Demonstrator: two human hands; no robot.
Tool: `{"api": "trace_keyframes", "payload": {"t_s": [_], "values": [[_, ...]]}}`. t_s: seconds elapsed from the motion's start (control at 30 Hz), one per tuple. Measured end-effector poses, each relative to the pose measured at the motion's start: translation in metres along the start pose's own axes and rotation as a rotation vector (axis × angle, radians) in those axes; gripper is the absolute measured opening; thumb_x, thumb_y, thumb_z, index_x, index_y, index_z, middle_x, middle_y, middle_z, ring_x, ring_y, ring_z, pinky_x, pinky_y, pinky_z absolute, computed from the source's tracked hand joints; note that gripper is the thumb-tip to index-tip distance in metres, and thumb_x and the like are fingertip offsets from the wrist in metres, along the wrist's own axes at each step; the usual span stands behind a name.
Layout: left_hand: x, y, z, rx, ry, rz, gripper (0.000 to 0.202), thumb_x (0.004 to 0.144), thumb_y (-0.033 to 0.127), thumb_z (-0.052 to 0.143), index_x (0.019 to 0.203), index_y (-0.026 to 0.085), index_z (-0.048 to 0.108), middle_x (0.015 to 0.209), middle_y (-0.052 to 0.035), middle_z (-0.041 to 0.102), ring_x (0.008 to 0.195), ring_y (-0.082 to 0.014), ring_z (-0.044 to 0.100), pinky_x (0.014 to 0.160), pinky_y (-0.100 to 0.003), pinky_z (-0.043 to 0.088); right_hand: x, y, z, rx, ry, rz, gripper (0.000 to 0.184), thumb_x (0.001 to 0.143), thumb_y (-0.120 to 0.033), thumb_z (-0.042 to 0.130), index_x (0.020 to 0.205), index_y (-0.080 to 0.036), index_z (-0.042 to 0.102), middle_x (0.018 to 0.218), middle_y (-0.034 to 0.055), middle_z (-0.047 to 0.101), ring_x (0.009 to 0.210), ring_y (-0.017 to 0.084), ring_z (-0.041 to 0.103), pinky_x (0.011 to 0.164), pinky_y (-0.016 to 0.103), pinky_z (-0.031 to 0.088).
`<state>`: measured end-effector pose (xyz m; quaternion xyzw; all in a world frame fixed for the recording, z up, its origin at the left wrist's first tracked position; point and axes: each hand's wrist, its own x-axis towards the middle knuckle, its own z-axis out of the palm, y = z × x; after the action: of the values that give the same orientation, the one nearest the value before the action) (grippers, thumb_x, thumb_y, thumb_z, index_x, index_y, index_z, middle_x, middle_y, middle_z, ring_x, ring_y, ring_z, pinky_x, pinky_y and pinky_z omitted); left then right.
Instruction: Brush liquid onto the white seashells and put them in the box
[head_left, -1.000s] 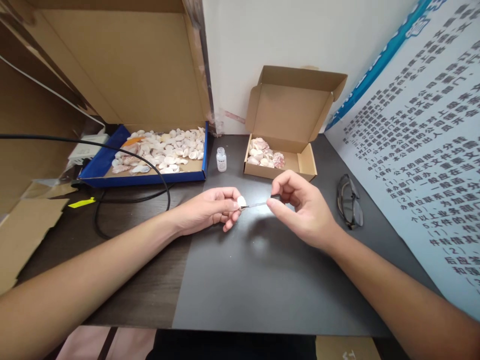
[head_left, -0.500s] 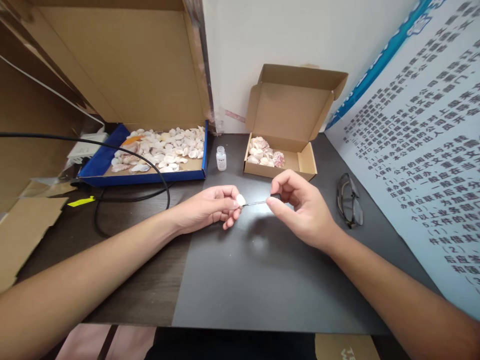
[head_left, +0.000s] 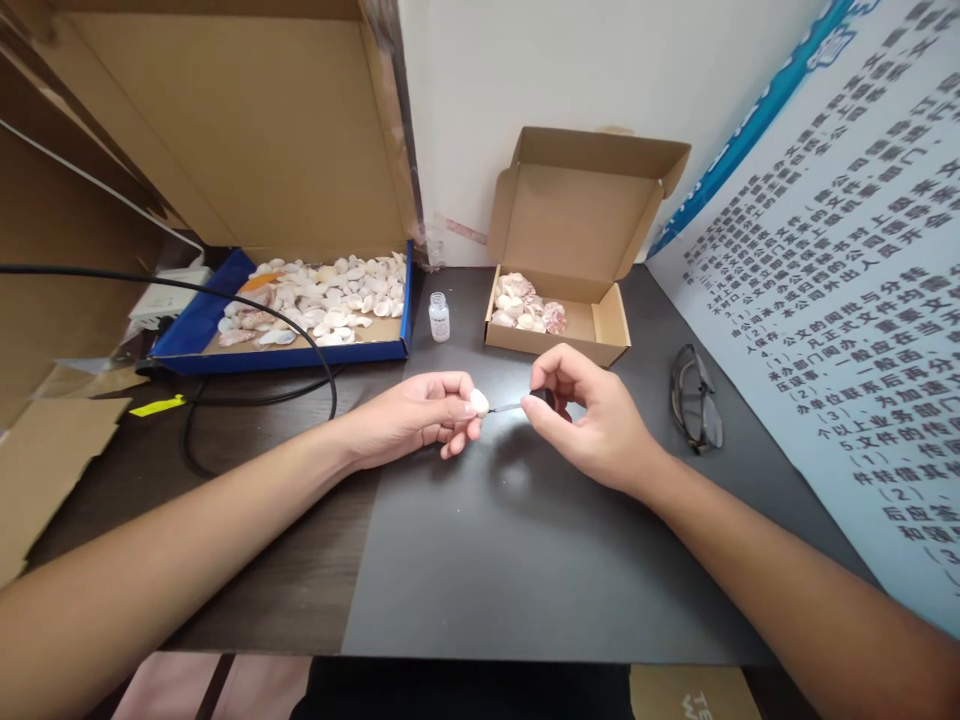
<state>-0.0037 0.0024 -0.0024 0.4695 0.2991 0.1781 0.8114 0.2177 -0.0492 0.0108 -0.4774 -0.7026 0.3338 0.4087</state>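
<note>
Cardboard makes up most of the surroundings of the dark table (head_left: 480,560). Taking the small glass bottle (head_left: 439,317) as landmark: to its left lies a blue-rimmed tray (head_left: 196,328) full of pale shells, with a big cardboard flap standing behind it; to its right sits a small open cardboard box (head_left: 592,335) with a few pinkish shells. A black cable (head_left: 330,375) curves over the table left of the bottle, with a yellow tag (head_left: 157,406) further left. Glasses (head_left: 696,398) lie far right of the bottle, beside a leaning white board (head_left: 847,300) printed with Chinese text, too distorted to read reliably.

Just in front of the bottle, both forearms reach in from below. Left hand (head_left: 416,415) curls closed, pinching a small white shell (head_left: 478,402) at the fingertips. Right hand (head_left: 592,415) pinches a thin brush (head_left: 517,405) by its black cap, the tip touching the shell. Nothing blocks the hands.
</note>
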Motion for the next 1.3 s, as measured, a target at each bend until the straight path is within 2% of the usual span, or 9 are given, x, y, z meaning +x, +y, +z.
{"api": "trace_keyframes", "payload": {"t_s": [0.17,0.37,0.5,0.63,0.73,0.87,1.0,1.13,1.3], "values": [[-0.0001,0.0023,0.0027,0.017,-0.008,-0.008,0.023,0.083,0.027,0.071,0.081,0.014,0.053,0.074,-0.0017,0.067,0.054,-0.0051,0.056,0.049,-0.015,0.040,-0.0014,-0.0030,-0.0021,0.037,0.069,-0.052,0.014,0.084,-0.021,0.062,0.085,-0.020,0.048,0.067,-0.0047,0.046,0.057,0.007,0.043,0.054,0.023,0.038],[-0.0006,0.0025,0.0025,0.032,-0.010,-0.022,0.026,0.082,0.031,0.073,0.079,0.013,0.053,0.075,-0.0030,0.069,0.054,-0.0045,0.055,0.050,-0.015,0.039,0.0014,-0.0030,-0.0040,0.130,0.047,-0.062,0.011,0.085,-0.020,0.058,0.084,-0.020,0.047,0.066,-0.0053,0.046,0.054,0.006,0.041,0.049,0.022,0.034],[0.0001,0.0018,0.0014,0.033,-0.003,-0.025,0.028,0.081,0.033,0.074,0.082,0.014,0.054,0.075,-0.0025,0.068,0.054,-0.0046,0.055,0.051,-0.015,0.039,0.0021,-0.0021,-0.0030,0.010,0.048,-0.023,0.013,0.081,-0.019,0.061,0.082,-0.019,0.049,0.066,-0.0051,0.047,0.054,0.006,0.040,0.051,0.022,0.034],[0.0004,0.0021,0.0018,0.043,-0.002,-0.019,0.029,0.080,0.033,0.075,0.082,0.014,0.053,0.075,-0.0021,0.068,0.055,-0.0053,0.055,0.052,-0.016,0.040,0.0008,-0.0026,-0.0018,0.076,0.042,-0.042,0.010,0.084,-0.021,0.059,0.083,-0.019,0.049,0.066,-0.0046,0.047,0.055,0.007,0.042,0.051,0.022,0.035],[0.0002,0.0024,0.0023,0.051,0.003,-0.021,0.029,0.080,0.034,0.074,0.084,0.014,0.054,0.074,-0.0017,0.067,0.055,-0.0053,0.055,0.052,-0.016,0.040,0.0002,-0.0026,-0.0017,0.010,0.044,-0.007,0.012,0.083,-0.021,0.061,0.082,-0.019,0.049,0.066,-0.0048,0.047,0.055,0.007,0.041,0.051,0.022,0.035],[-0.0002,0.0022,0.0023,0.059,0.003,-0.022,0.028,0.081,0.033,0.074,0.084,0.014,0.054,0.072,-0.0014,0.065,0.056,-0.0055,0.054,0.053,-0.016,0.040,0.0007,-0.0027,-0.0025,0.111,0.030,-0.006,0.011,0.085,-0.023,0.059,0.084,-0.019,0.048,0.067,-0.0044,0.047,0.056,0.007,0.042,0.051,0.022,0.035],[-0.0002,0.0023,0.0025,0.059,0.013,-0.029,0.026,0.081,0.033,0.073,0.087,0.014,0.056,0.070,0.0000,0.062,0.056,-0.0055,0.053,0.053,-0.016,0.041,0.0020,-0.0025,-0.0019,0.008,0.047,0.032,0.013,0.082,-0.021,0.062,0.084,-0.019,0.049,0.070,-0.0036,0.048,0.056,0.007,0.041,0.052,0.023,0.035],[-0.0003,0.0018,0.0025,0.053,0.013,-0.030,0.025,0.081,0.031,0.073,0.087,0.014,0.056,0.070,-0.0001,0.061,0.057,-0.0060,0.053,0.054,-0.017,0.041,0.0024,-0.0020,-0.0010,0.137,0.027,0.010,0.012,0.086,-0.025,0.059,0.086,-0.020,0.048,0.069,-0.0038,0.047,0.057,0.007,0.042,0.052,0.023,0.036],[-0.0002,0.0003,0.0015,0.056,-0.003,-0.012,0.024,0.081,0.029,0.073,0.089,0.015,0.057,0.071,-0.0001,0.061,0.059,-0.0064,0.053,0.054,-0.017,0.042,0.0012,-0.0015,-0.0011,-0.015,0.058,0.034,0.013,0.083,-0.022,0.062,0.085,-0.019,0.049,0.070,-0.0036,0.048,0.057,0.007,0.042,0.054,0.024,0.036]]}}
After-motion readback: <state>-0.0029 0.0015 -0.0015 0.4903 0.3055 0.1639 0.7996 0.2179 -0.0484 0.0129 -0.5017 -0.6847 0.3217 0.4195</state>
